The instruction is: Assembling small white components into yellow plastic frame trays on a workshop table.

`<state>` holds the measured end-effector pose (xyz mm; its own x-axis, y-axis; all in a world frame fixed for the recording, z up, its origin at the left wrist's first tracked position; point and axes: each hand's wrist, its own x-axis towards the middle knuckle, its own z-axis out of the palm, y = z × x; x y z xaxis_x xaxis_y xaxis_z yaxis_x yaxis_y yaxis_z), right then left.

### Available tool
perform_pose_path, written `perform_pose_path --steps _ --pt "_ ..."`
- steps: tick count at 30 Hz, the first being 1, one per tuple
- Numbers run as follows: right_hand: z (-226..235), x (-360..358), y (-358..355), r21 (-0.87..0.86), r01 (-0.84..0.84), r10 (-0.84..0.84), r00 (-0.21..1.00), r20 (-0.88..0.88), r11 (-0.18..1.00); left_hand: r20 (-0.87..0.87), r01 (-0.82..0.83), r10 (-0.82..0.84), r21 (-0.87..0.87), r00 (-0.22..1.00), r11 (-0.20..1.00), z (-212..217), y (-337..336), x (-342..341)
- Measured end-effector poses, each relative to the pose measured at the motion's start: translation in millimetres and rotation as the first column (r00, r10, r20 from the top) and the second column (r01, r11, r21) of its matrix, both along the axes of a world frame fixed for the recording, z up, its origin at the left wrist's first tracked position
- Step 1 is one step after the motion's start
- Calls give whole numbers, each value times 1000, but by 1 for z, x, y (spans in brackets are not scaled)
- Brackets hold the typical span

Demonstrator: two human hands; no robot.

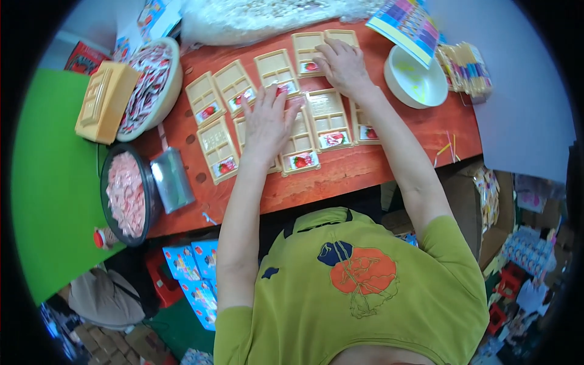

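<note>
Several tan plastic compartment trays (329,119) lie in two rows on a reddish wooden table (340,173). Most hold a small red-and-white sachet (333,139) in one compartment. My left hand (267,118) lies flat, fingers spread, over the middle trays, with its fingertips at a sachet (281,90). My right hand (344,64) rests palm down on the far trays, near a sachet (311,66). Neither hand visibly grips anything.
At left, a cream bowl (172,79) holds red-and-white sachets; a stack of tan trays (104,100) leans on it. A dark bowl (107,196) holds pink sachets beside a metal tin (172,179). A white bowl (417,82), colourful packets (465,70) and a clear bag (267,18) lie beyond.
</note>
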<state>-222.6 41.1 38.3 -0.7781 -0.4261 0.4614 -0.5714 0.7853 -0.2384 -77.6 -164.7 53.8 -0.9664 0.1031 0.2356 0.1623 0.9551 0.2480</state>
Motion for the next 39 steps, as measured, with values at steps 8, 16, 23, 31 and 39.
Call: perform_pose_path --steps 8,16,23,31,39 --pt "14 16 -26 304 -77 43 992 118 950 -74 -308 309 21 948 951 9 -47 13" --pt "23 48 -67 186 -426 394 901 183 886 -14 -430 430 -38 903 902 -3 -64 7" --pt "12 40 -75 201 -308 288 950 126 930 35 -308 310 -54 950 950 -6 -56 11" --pt "1 16 -25 192 13 -6 999 -40 981 -79 -271 267 -44 960 962 -16 -62 13" --pt "-13 24 -5 67 -30 40 987 -158 997 -125 -317 305 -89 944 944 -16 -50 5"
